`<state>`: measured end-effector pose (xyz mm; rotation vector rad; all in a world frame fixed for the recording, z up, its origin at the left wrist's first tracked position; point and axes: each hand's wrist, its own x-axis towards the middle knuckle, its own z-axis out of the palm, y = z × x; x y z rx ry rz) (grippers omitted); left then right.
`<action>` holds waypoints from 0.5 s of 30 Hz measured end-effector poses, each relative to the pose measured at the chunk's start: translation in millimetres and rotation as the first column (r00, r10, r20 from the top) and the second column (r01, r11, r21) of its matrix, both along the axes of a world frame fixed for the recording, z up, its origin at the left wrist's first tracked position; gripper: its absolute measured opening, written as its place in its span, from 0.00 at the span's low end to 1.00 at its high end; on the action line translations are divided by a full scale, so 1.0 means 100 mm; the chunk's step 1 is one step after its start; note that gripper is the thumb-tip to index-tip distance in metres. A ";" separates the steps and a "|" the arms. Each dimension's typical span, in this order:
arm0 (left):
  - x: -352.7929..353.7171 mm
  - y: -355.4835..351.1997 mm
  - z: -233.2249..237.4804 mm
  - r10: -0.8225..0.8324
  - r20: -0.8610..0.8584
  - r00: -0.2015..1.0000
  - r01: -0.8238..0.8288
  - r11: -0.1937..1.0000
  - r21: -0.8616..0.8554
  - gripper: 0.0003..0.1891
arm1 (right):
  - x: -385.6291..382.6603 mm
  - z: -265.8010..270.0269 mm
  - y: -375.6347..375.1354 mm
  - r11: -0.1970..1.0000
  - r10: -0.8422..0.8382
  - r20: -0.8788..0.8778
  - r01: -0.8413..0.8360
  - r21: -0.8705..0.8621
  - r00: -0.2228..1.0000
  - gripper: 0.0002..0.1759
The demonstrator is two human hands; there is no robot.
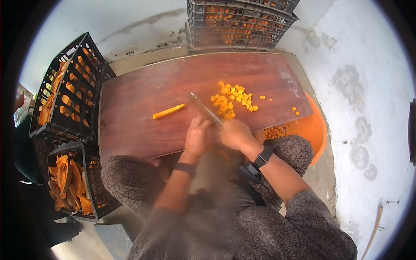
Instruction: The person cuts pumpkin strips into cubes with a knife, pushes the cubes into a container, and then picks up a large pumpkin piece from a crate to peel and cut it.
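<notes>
On our table (pixel 134 95), our right hand (pixel 234 133) grips a knife (pixel 206 108), our left hand (pixel 199 132) close by. Orange cubes (pixel 236 96) lie beyond the blade, one strip (pixel 169 111) to the left. Crates (pixel 69 93) of orange pieces flank us, and a tub (pixel 318 125) sits at right.

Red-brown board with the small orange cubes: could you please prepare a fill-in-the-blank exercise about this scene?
1. The right hand grips a ____.
2. On the red-brown board, one long orange strip lies to the ____ of the small orange cubes.
3. The large round tub by the board's right end is coloured ____.

Missing words: knife; left; orange.
</notes>
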<state>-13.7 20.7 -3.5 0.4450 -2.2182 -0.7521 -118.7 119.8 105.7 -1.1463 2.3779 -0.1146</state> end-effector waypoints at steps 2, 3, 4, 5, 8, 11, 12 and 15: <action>0.05 0.02 0.08 -0.005 -0.009 1.000 0.005 1.000 -0.012 0.09 | -0.06 -0.07 0.05 0.987 -0.124 0.136 0.137 -0.089 0.983 0.11; 0.07 0.03 0.10 0.022 0.029 0.999 -0.020 0.999 -0.044 0.09 | -0.08 -0.11 0.08 0.987 -0.124 0.135 0.137 -0.090 0.983 0.11; 0.07 0.03 0.11 0.049 0.064 0.997 -0.044 0.996 -0.076 0.10 | -0.10 -0.14 0.11 0.976 -0.162 0.165 0.183 -0.120 0.973 0.11; 0.07 0.03 0.12 0.050 0.060 0.997 -0.046 0.996 -0.077 0.10 | -0.12 -0.16 0.15 0.962 -0.198 0.195 0.229 -0.148 0.960 0.12; 0.08 0.01 0.07 0.026 0.121 0.992 -0.022 0.999 -0.026 0.11 | -0.11 -0.11 0.23 0.972 -0.162 0.137 0.182 -0.149 0.977 0.14; 0.03 0.00 0.05 0.021 0.053 0.998 -0.019 0.999 -0.041 0.11 | -0.02 0.09 0.31 0.982 -0.111 0.062 0.119 -0.148 0.992 0.19; 0.02 0.01 0.06 0.028 0.053 0.998 -0.026 0.999 -0.042 0.11 | -0.01 0.10 0.34 0.981 -0.112 0.060 0.120 -0.151 0.992 0.19; -0.01 0.02 0.07 0.035 0.049 0.998 -0.033 0.998 -0.047 0.09 | 0.03 0.13 0.40 0.982 -0.029 -0.036 0.022 -0.188 0.999 0.17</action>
